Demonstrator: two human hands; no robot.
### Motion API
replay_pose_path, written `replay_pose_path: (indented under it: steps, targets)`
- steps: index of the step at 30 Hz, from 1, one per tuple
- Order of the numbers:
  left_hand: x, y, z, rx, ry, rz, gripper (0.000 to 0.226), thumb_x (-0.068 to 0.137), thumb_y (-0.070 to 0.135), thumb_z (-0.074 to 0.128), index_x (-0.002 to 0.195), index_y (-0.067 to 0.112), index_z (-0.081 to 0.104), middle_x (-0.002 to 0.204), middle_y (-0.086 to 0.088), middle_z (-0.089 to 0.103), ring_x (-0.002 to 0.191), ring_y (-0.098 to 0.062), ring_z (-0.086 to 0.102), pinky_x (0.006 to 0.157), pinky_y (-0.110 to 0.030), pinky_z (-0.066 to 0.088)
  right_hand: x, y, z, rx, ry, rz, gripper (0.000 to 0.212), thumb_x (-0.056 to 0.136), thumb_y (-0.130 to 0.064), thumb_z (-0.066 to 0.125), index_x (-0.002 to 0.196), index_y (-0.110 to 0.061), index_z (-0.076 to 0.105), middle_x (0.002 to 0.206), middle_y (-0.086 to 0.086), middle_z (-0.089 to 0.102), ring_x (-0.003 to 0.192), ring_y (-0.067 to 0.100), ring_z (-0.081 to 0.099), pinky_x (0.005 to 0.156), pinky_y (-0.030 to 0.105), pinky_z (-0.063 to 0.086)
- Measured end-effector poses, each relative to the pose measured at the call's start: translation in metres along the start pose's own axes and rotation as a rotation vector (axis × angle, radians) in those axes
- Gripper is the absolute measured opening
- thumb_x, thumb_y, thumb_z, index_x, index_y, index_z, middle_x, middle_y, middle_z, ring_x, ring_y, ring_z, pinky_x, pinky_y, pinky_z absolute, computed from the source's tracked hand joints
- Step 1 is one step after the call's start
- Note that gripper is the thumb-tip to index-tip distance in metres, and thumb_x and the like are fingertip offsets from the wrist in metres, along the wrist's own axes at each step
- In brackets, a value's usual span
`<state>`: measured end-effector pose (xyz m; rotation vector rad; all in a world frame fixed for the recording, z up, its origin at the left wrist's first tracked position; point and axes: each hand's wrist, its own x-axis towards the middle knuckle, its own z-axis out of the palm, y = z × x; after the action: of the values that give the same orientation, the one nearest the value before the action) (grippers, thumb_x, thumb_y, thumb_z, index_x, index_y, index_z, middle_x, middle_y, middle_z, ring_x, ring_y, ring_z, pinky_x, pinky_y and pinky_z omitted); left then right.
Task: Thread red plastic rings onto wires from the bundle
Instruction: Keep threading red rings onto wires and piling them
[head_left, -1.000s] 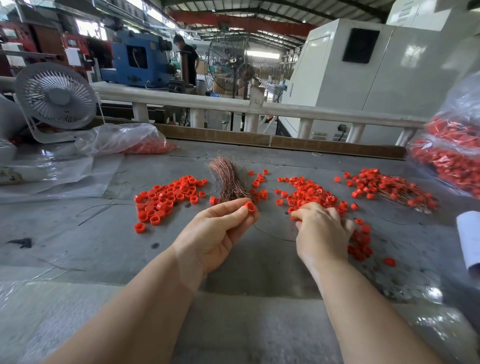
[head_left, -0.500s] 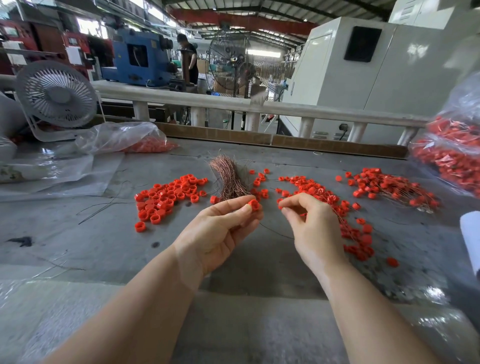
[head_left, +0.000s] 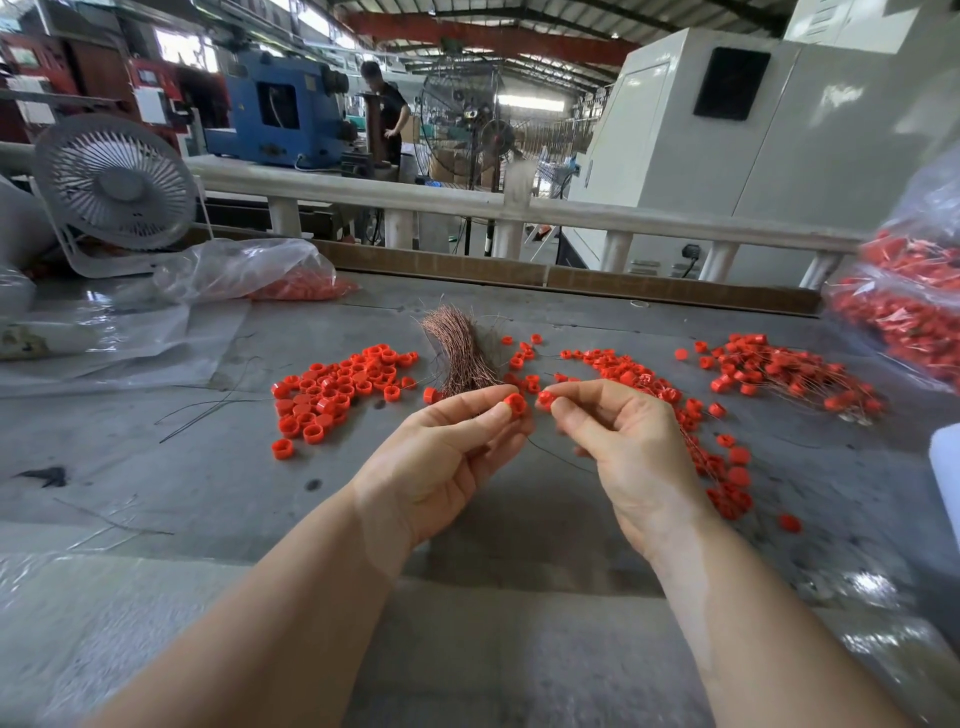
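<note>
My left hand (head_left: 447, 457) pinches a red plastic ring (head_left: 515, 404) between thumb and forefinger, above the grey table (head_left: 208, 483). My right hand (head_left: 628, 447) pinches a second red ring (head_left: 544, 400) just to its right, the two rings almost touching. A thin dark wire (head_left: 561, 457) hangs in a curve below and between the hands. The coppery wire bundle (head_left: 460, 353) lies on the table just behind my left hand. Loose red rings lie in a pile on the left (head_left: 337, 389) and in a strip on the right (head_left: 691, 415).
Rings threaded on wires lie in a heap at the far right (head_left: 789, 374). Clear bags of red rings sit at the right edge (head_left: 904, 312) and back left (head_left: 260, 270). A white fan (head_left: 117, 187) stands back left. Stray dark wires (head_left: 208, 410) lie left of centre.
My right hand left the ring strip on the right, lifted and came left with a ring, meeting the ring in my left hand. My left hand stayed put.
</note>
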<state>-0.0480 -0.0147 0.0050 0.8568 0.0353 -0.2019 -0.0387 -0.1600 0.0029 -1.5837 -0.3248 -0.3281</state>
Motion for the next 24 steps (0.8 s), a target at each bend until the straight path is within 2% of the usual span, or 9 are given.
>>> replay_pose_path:
  steps: [3, 7, 12, 16, 20, 24]
  targets:
    - [0.0001, 0.0000, -0.0005, -0.004, -0.010, 0.002, 0.015, 0.065, -0.001, 0.061, 0.071, 0.003, 0.073, 0.075, -0.012, 0.071, 0.066, -0.015, 0.070, 0.064, -0.022, 0.058, -0.0007, 0.0001, 0.0004, -0.028, -0.008, -0.006, 0.020, 0.082, -0.003, 0.065, 0.077, -0.022, 0.069, 0.070, -0.012, 0.071, 0.066, -0.007, 0.060, 0.060, 0.006, 0.043]
    - [-0.0002, -0.0003, -0.0009, 0.021, -0.024, 0.005, 0.015, 0.066, 0.000, 0.061, 0.067, 0.006, 0.075, 0.073, -0.011, 0.071, 0.066, -0.014, 0.070, 0.063, -0.020, 0.057, -0.0017, 0.0014, 0.0002, -0.105, 0.000, -0.042, 0.019, 0.081, -0.008, 0.068, 0.073, -0.025, 0.070, 0.074, -0.010, 0.072, 0.071, 0.000, 0.063, 0.069, 0.010, 0.047]
    - [0.0004, -0.0017, -0.0007, 0.050, -0.007, 0.021, 0.016, 0.080, -0.005, 0.056, 0.077, 0.003, 0.070, 0.071, -0.010, 0.071, 0.063, -0.013, 0.069, 0.061, -0.020, 0.057, -0.0022, -0.0001, 0.0023, -0.220, 0.038, -0.119, 0.020, 0.078, -0.011, 0.072, 0.071, -0.029, 0.069, 0.075, -0.011, 0.071, 0.071, 0.003, 0.064, 0.070, 0.012, 0.048]
    - [0.0007, -0.0041, -0.0001, 0.080, -0.020, 0.034, 0.013, 0.078, -0.004, 0.057, 0.081, 0.003, 0.068, 0.072, -0.009, 0.071, 0.064, -0.012, 0.069, 0.065, -0.020, 0.057, -0.0049, -0.0027, 0.0046, -0.327, 0.042, -0.208, 0.023, 0.078, -0.011, 0.073, 0.072, -0.033, 0.068, 0.073, -0.017, 0.069, 0.070, 0.001, 0.062, 0.064, 0.010, 0.044]
    - [0.0011, -0.0051, -0.0004, 0.093, -0.033, 0.052, 0.014, 0.064, 0.002, 0.062, 0.076, 0.005, 0.070, 0.074, -0.010, 0.072, 0.067, -0.013, 0.069, 0.067, -0.020, 0.057, -0.0068, -0.0018, 0.0058, -0.415, 0.044, -0.286, 0.014, 0.078, -0.008, 0.072, 0.078, -0.022, 0.071, 0.075, -0.012, 0.068, 0.072, -0.003, 0.058, 0.065, 0.006, 0.040]
    - [0.0015, -0.0055, -0.0004, 0.091, -0.033, 0.073, 0.015, 0.068, 0.000, 0.061, 0.068, 0.008, 0.073, 0.074, -0.009, 0.072, 0.066, -0.012, 0.069, 0.062, -0.018, 0.056, -0.0082, -0.0007, 0.0064, -0.491, 0.018, -0.380, 0.013, 0.078, 0.000, 0.069, 0.082, -0.012, 0.072, 0.077, -0.009, 0.063, 0.072, -0.007, 0.053, 0.066, 0.004, 0.037]
